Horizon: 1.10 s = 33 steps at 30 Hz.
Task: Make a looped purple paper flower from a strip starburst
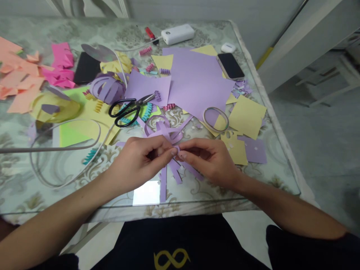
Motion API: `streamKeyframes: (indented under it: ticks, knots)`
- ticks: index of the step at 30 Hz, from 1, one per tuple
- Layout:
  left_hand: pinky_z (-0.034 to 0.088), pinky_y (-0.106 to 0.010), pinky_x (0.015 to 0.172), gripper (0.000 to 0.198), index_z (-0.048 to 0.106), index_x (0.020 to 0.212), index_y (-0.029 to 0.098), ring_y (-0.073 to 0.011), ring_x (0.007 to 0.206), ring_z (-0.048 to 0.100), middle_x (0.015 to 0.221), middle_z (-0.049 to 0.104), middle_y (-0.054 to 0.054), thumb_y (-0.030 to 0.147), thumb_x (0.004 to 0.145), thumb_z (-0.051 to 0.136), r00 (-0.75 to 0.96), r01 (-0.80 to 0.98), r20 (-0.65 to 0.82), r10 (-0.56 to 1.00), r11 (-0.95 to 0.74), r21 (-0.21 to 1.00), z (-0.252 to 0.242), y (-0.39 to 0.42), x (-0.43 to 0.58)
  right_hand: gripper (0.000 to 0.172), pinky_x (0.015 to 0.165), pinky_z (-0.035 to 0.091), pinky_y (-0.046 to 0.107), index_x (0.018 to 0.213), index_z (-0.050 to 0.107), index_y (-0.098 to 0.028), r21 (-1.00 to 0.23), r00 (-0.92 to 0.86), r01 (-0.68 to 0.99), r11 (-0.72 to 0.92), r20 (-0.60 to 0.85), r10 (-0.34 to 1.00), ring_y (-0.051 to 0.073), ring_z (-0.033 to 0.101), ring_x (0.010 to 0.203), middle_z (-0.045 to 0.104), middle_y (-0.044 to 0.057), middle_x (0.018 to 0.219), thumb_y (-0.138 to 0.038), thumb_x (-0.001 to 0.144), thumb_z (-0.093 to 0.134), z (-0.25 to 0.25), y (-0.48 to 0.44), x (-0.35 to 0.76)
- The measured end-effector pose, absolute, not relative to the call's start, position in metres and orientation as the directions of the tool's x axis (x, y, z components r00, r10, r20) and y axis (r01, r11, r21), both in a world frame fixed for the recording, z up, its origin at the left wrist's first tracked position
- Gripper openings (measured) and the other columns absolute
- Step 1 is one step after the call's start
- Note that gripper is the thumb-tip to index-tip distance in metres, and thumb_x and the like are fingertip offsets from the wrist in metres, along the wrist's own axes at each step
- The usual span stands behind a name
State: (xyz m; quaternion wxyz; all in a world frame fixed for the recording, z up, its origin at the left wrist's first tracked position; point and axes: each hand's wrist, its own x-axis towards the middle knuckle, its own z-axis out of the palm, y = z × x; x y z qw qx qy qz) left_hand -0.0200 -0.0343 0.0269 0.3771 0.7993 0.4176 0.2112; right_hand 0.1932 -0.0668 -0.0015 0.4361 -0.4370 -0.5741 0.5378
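Note:
Fingertips of my left hand (146,159) and my right hand (209,159) meet over a bundle of purple paper strips (164,129). Both hands pinch a small purple piece of paper (176,149) between thumbs and forefingers. Several strips fan out below the fingers toward the table's front edge, while others curl in loops above them. Part of the bundle is hidden by the hands. Black-handled scissors (131,112) lie just beyond my left hand, blades pointing right. A roll of tape (215,120) rests beyond my right hand.
Purple sheets (197,78), yellow paper squares (249,116) and a phone (230,66) lie on the right. Paper-strip balls (107,88), pink paper (60,63) and a looping white cable (67,184) occupy the left. A white power bank (177,34) sits at the back.

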Motion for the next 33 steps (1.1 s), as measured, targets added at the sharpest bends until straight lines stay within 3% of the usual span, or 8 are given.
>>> streamKeyframes:
  ticks: [9,33]
  knots:
    - [0.038,-0.021,0.051,0.026,0.072,0.084,0.018,-0.0088,0.056,0.055,0.065,0.066,0.002,0.035,0.100,0.061,0.570,0.496,0.075,0.818,-0.416,0.762,0.0263,-0.0351,-0.0211,0.012,0.078,0.063,0.028,0.100,0.081,-0.021,-0.997,-0.207,0.036,0.067,0.059,0.977,0.016,0.076,0.084,0.081,0.002,0.092,-0.022,0.090,0.075,-0.0063,-0.0666,0.1928]
    - [0.040,-0.020,0.054,0.016,0.072,0.088,0.017,-0.0063,0.053,0.051,0.067,0.064,0.004,0.023,0.098,0.062,0.593,0.488,0.247,0.766,-0.586,0.646,0.0262,-0.0385,-0.0202,0.006,0.077,0.062,0.026,0.090,0.079,-0.020,-0.990,-0.207,-0.117,-0.072,-0.047,0.977,0.013,0.072,0.077,0.077,0.000,0.084,-0.025,0.086,0.080,-0.0016,-0.0617,0.1907]
